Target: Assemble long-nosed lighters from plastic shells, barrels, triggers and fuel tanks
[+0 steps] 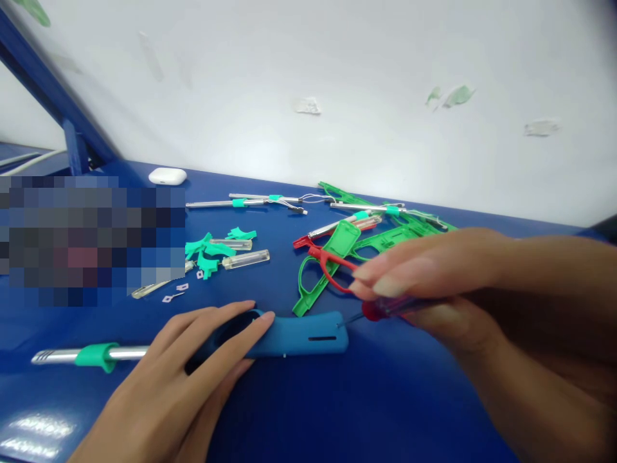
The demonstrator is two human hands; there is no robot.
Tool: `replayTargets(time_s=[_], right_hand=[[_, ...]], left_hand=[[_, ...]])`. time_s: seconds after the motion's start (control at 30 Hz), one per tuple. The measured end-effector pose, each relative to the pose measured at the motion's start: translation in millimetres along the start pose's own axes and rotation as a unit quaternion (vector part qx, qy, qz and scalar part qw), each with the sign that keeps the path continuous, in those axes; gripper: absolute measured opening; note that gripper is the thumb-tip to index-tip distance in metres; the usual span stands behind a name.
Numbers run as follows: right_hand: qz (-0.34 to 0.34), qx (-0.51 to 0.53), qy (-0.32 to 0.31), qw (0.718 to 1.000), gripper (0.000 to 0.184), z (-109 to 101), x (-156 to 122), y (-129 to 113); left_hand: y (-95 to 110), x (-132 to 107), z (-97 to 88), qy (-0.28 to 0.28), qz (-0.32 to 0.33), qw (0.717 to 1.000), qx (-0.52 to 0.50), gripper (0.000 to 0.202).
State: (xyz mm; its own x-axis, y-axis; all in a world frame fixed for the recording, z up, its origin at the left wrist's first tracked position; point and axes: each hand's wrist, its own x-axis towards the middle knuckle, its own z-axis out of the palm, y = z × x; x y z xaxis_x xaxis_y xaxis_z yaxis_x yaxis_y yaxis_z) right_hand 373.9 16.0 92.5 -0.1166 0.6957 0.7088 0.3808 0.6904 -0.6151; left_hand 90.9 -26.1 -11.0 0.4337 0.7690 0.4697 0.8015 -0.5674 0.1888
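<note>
White wall is seen behind, patched with torn scraps, and in front of it a blue surface is spread with parts. From the right, the right hand is held above the surface, its fingers closed on a screwdriver. The left hand is laid over a blue handle, which is gripped between its fingers and thumb and held flat on the near part of the surface. To the left, a metal tube with a green sleeve is lined up with the handle; any join is covered by the hand. Beyond, green shells are heaped, with a red shell caught among them. Slim metal rods are scattered farther back, some trailed by wires. The screwdriver is slanted so that its tip is brought to the handle's right end, near a slot; whether it is seated in a hole cannot be told. Clear tubes, a white case, teal pieces and tiny pale pieces are strewn at the left.
</note>
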Motion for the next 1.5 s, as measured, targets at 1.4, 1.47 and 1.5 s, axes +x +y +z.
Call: replayTargets(time_s=[1.4,1.47,1.5], right_hand=[[0.116,-0.265,-0.041,0.956,0.02,-73.6,50.9,78.4],[0.125,-0.337,-0.083,0.929,0.018,-79.0,53.7,84.3],[0.121,-0.37,-0.093,0.916,0.019,-80.5,53.0,87.7]], left_hand=[[2.2,-1.4,7.6,-0.004,-0.056,0.998,0.003,0.049],[6.3,1.4,8.5,0.007,-0.062,0.998,0.01,0.046],[9.9,4.2,8.2,0.018,-0.066,0.998,0.015,0.044]])
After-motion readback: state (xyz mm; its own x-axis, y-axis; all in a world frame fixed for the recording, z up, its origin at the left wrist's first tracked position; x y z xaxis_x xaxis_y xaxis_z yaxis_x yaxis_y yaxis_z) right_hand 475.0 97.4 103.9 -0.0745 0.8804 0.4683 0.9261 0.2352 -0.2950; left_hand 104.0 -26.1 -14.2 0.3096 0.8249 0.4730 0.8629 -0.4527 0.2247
